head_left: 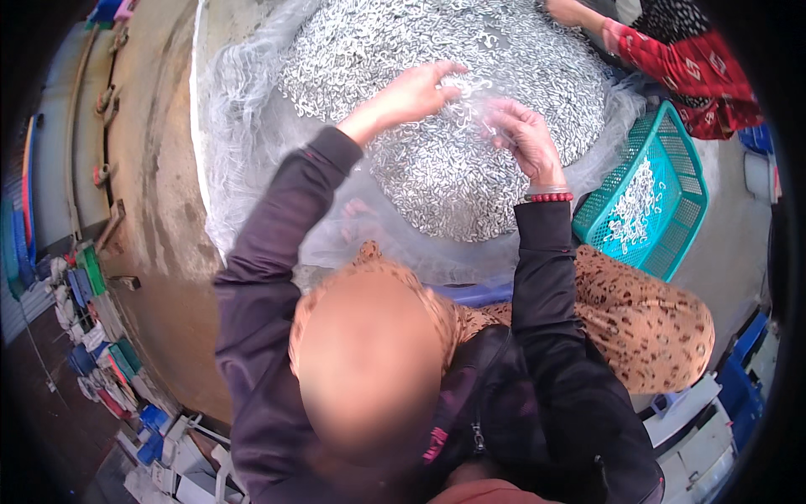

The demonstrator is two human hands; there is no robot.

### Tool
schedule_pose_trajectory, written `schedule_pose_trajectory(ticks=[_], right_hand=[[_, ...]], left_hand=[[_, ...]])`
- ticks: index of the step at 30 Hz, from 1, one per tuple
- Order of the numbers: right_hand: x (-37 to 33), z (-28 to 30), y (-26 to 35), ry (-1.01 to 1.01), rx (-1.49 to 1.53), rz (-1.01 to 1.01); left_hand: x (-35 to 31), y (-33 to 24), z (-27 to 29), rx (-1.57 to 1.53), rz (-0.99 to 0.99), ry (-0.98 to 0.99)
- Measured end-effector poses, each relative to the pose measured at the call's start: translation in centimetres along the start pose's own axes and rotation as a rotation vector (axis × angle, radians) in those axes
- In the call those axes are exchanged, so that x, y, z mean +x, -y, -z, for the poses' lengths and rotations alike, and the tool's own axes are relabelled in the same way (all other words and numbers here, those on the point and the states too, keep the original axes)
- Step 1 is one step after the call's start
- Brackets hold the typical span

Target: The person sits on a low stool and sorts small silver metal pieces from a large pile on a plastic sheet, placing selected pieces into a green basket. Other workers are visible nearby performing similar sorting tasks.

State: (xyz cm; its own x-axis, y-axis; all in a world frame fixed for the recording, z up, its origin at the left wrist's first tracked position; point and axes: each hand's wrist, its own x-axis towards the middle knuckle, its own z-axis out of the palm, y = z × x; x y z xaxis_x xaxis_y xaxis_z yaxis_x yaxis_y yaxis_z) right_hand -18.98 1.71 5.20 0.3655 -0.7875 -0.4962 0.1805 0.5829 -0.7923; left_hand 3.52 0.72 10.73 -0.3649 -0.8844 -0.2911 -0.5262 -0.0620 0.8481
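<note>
Left hand (420,92), fingers parted, and right hand (526,143), curled, grip unclear, work over silvery pieces (462,197) heaped on netting (239,126): seemingly light, perhaps slippery, best pinched mid-length. Beyond, a co-worker's hand (573,12) reaches in.

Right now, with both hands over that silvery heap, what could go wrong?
Possibly three things. The red beaded bracelet at the right hand could snag on the loose, see-through netting around the heap. The pale pieces near the left hand are small, so some might slip past the fingers. And the teal basket has openings in its wall, so small pieces might catch or poke through.
</note>
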Motion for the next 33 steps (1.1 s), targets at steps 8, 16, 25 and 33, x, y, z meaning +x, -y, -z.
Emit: schedule_pose_trajectory(ticks=[8, 16, 25, 33], right_hand=[[-3.3, 1.0, -1.3, 0.033, 0.298, 0.112], [-2.1, 1.6, -6.0, 0.201, 0.96, -0.113], [-0.8, 2.3, -7.1, 0.113, 0.962, 0.039], [-1.3, 1.8, -6.9, 0.042, 0.53, -0.058]], left_hand=[[0.3, -6.9, 2.1, 0.156, 0.099, 0.312], [1.9, -2.8, -4.6, -0.128, 0.133, 0.034], [-0.1, 3.7, -9.9, -1.182, 0.217, -0.385], [-1.3, 9.3, -12.1, -0.673, 0.248, -0.665]])
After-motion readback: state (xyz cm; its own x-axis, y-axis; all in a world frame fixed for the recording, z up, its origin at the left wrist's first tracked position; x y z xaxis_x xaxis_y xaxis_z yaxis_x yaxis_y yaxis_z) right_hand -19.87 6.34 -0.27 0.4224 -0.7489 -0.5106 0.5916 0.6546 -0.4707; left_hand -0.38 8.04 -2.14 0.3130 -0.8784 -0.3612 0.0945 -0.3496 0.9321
